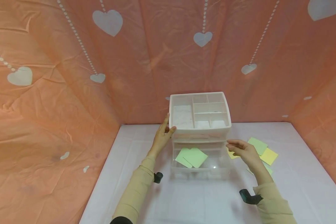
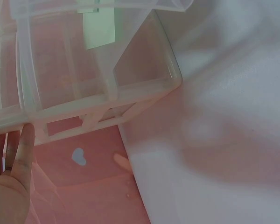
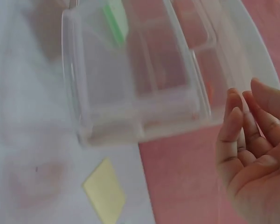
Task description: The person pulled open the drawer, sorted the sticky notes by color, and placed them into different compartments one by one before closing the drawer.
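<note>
A small white and clear plastic drawer organizer (image 1: 200, 129) stands on the table, with a divided tray on top. Its lower clear drawer (image 1: 217, 163) is pulled out and holds green sticky notes (image 1: 195, 157). My left hand (image 1: 161, 137) rests against the upper left side of the organizer, thumb at the front corner and fingers fairly straight; the left wrist view shows the fingertips (image 2: 25, 133) touching its edge. Near the right side of the pulled-out drawer is my right hand (image 1: 245, 152), fingers loosely bent and holding nothing, as the right wrist view of this hand (image 3: 259, 158) shows.
Right of the organizer, green notes (image 1: 257, 145) and yellow notes (image 1: 268, 156) lie on the white-covered table (image 1: 201, 202), some partly behind my right hand and forearm. An orange curtain with white hearts (image 1: 156, 62) hangs behind the table and along its sides.
</note>
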`<state>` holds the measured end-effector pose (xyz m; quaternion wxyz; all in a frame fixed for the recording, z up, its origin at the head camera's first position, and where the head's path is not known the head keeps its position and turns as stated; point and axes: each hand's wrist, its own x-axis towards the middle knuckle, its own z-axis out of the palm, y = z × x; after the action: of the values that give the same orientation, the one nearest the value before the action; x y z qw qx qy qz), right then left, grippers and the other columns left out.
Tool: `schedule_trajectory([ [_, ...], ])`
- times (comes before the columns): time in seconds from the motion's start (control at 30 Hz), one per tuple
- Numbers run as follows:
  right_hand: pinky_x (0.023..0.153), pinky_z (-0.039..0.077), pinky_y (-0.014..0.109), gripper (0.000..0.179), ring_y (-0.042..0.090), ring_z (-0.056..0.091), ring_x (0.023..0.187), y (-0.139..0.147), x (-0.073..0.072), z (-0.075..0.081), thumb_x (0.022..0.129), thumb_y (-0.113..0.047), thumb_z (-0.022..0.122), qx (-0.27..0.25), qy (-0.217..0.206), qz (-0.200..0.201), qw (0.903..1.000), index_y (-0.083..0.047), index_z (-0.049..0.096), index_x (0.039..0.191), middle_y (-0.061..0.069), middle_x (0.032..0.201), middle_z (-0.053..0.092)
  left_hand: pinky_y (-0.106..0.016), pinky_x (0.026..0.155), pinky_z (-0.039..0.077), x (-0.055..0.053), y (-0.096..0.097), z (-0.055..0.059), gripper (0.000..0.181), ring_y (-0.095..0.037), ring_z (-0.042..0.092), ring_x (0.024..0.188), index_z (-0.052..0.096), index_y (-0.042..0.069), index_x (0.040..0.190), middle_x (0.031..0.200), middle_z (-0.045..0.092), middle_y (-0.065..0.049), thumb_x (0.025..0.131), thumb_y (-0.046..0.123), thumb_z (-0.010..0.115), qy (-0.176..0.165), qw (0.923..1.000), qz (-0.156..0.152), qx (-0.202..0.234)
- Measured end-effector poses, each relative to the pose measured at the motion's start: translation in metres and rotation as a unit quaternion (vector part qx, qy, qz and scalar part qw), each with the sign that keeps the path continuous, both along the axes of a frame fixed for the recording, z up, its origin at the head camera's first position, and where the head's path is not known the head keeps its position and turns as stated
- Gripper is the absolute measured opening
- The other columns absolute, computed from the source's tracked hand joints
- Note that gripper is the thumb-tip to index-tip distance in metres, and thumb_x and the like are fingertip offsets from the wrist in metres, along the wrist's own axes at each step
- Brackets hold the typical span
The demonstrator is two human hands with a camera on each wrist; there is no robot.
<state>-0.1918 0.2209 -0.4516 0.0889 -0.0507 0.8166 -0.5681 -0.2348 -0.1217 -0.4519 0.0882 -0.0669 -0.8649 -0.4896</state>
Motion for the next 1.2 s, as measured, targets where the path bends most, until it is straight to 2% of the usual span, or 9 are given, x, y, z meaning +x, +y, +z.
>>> schedule_trajectory([
  [0.07,0.077,0.050,0.019,0.054,-0.008,0.058,0.085,0.010,0.000,-0.003,0.091,-0.036,0.059,-0.012,0.000,-0.007,0.9999,0.002,0.051,0.129,-0.028,0.092,0.061,-0.028,0.074,0.046,0.000,0.000,0.000,0.069,-0.017,0.053,0.089,0.011,0.047,0.145,0.125,0.049,-0.008,0.088,0.057,0.048,0.001,1.0000,0.001,-0.002],
  [0.3,0.077,0.047,0.011,0.041,-0.013,0.056,0.090,0.046,0.006,-0.017,0.093,-0.033,0.057,-0.030,0.000,-0.023,0.9993,-0.009,0.054,0.126,-0.032,0.096,0.057,-0.028,0.072,0.045,0.001,0.000,0.001,0.072,-0.017,0.051,0.089,0.012,0.045,0.146,0.130,0.047,-0.006,0.085,0.064,0.046,-0.001,1.0000,-0.002,0.001],
  [0.4,0.077,0.046,0.008,0.047,-0.016,0.054,0.090,0.059,0.009,-0.024,0.093,-0.034,0.056,-0.013,-0.003,-0.029,0.9995,-0.005,0.049,0.130,-0.033,0.097,0.054,-0.027,0.072,0.045,0.001,0.000,0.002,0.072,-0.016,0.051,0.089,0.011,0.049,0.145,0.132,0.045,-0.005,0.083,0.066,0.045,-0.004,1.0000,-0.003,0.003],
  [0.67,0.073,0.045,0.008,0.054,-0.017,0.051,0.086,0.090,0.019,-0.042,0.092,-0.035,0.057,0.043,-0.025,-0.054,0.9973,-0.003,0.042,0.134,-0.036,0.095,0.047,-0.028,0.070,0.044,0.001,0.000,0.002,0.074,-0.017,0.052,0.088,0.014,0.037,0.149,0.123,0.049,-0.008,0.087,0.059,0.047,0.000,1.0000,-0.003,0.004],
  [0.8,0.071,0.041,0.007,0.070,-0.020,0.041,0.085,0.101,0.023,-0.049,0.092,-0.039,0.056,0.090,-0.054,-0.060,0.9927,0.004,0.030,0.141,-0.007,0.117,0.056,-0.029,0.073,0.045,0.000,0.000,0.002,0.071,-0.017,0.052,0.088,0.014,0.037,0.149,0.127,0.048,-0.008,0.089,0.055,0.049,0.005,1.0000,-0.004,0.002],
  [0.93,0.074,0.038,0.011,0.078,0.012,0.048,0.110,0.108,0.025,-0.054,0.093,-0.043,0.053,0.130,-0.089,-0.049,0.9862,0.007,0.020,0.143,0.031,0.143,0.028,-0.030,0.074,0.045,-0.001,0.000,0.001,0.073,-0.016,0.052,0.087,0.015,0.036,0.149,0.131,0.046,-0.008,0.087,0.058,0.048,0.007,1.0000,-0.003,0.002],
  [1.03,0.092,0.042,0.031,0.081,0.047,0.030,0.126,0.113,0.026,-0.061,0.093,-0.042,0.052,0.130,-0.112,-0.047,0.9840,0.008,0.014,0.144,0.036,0.144,0.019,-0.029,0.073,0.045,-0.001,0.000,0.001,0.077,-0.016,0.051,0.087,0.016,0.034,0.149,0.133,0.045,-0.008,0.084,0.062,0.046,0.008,1.0000,-0.003,0.003],
  [1.13,0.101,0.029,0.058,0.085,0.053,0.021,0.130,0.118,0.024,-0.069,0.093,-0.042,0.052,0.139,-0.134,-0.047,0.9800,0.009,0.007,0.145,0.039,0.144,0.012,-0.029,0.073,0.045,-0.001,-0.001,0.001,0.079,-0.017,0.050,0.087,0.016,0.034,0.149,0.122,0.049,-0.008,0.083,0.066,0.045,0.007,1.0000,-0.002,0.004],
  [1.2,0.104,0.021,0.064,0.090,0.056,0.017,0.130,0.122,0.023,-0.075,0.092,-0.044,0.053,0.163,-0.147,-0.043,0.9747,0.010,0.004,0.144,0.041,0.143,0.009,-0.029,0.074,0.045,0.000,-0.001,0.000,0.079,-0.017,0.050,0.087,0.016,0.037,0.149,0.117,0.050,-0.009,0.082,0.067,0.044,0.007,1.0000,-0.002,0.005],
])
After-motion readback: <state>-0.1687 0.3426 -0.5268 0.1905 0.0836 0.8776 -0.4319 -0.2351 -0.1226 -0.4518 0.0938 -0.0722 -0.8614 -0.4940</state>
